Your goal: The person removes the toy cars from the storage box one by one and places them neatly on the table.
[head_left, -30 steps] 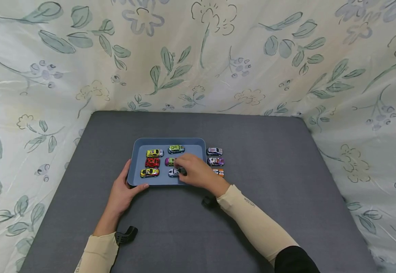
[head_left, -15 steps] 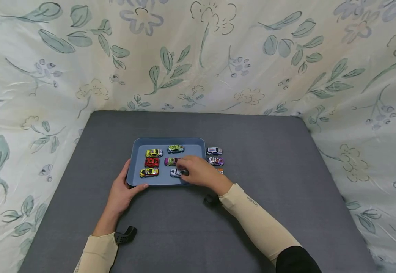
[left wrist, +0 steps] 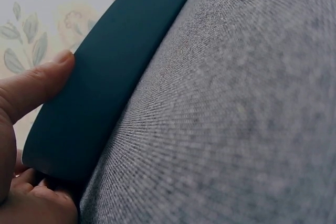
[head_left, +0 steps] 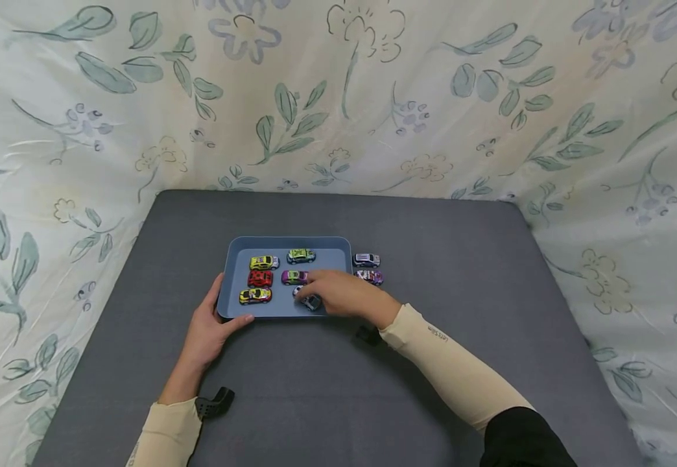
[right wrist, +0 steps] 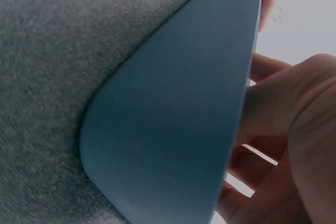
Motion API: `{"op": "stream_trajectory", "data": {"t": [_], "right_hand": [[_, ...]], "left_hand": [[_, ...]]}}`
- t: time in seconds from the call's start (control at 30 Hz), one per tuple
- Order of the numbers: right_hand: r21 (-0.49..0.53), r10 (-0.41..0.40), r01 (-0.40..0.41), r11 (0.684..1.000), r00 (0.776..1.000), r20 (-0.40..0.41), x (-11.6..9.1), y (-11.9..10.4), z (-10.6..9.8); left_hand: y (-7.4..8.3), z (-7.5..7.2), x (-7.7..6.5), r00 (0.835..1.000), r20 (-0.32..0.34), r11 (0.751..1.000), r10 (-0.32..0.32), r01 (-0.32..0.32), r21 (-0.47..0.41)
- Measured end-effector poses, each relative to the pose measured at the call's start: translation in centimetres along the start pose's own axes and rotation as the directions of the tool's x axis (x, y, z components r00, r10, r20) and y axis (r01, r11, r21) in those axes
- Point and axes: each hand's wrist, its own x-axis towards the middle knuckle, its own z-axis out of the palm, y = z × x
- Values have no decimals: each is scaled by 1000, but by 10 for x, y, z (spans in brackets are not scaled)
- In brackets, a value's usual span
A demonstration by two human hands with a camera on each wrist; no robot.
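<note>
A blue tray (head_left: 329, 251) holds several small toy cars. My left hand (head_left: 207, 327) holds its near left corner, the thumb (left wrist: 55, 72) against the tray's outer wall in the left wrist view. My right hand (head_left: 350, 296) reaches over the right rim, its fingers on a silver and dark toy car (head_left: 311, 303) that lies slantwise in the tray. Just behind sits a purple and green car (head_left: 294, 277), and farther back a green one (head_left: 301, 255). In the right wrist view, the tray's wall hides the right fingertips and that car.
Two yellow cars and a red car (head_left: 260, 279) form a column at the tray's left. Outside its right edge stand a silver car (head_left: 367, 260) and a purple-white car (head_left: 369, 277), partly covered by the right hand. A grey cloth (head_left: 432, 259) covers the table; a patterned curtain hangs behind.
The silver and dark car has turned from straight to slantwise under my right fingers. My right hand has shifted slightly right, covering the orange car outside the tray. The left hand stays put.
</note>
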Motion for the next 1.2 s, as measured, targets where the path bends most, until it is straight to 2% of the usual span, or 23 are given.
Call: {"op": "stream_trajectory", "data": {"t": [0.23,0.47,0.63,0.97,1.2], "right_hand": [[7,13,-13,1000,999,-38,0,2,3],[-51,-17,13,999,996,-88,-2,5,5],[-53,7,-15,998,991,-136,-6,7,4],[-11,-2,-1,1000,966,-260,-13,11,4],[-12,-11,7,1000,935,-354,-23,14,5]], "left_hand": [[-5,2,1,1000,-12,1000,5,-5,4],[-6,1,2,1000,-3,1000,-7,7,5],[-6,1,2,1000,-2,1000,-10,10,16],[-8,1,2,1000,4,1000,-1,1,11],[-8,2,2,1000,3,1000,-6,6,15]]}}
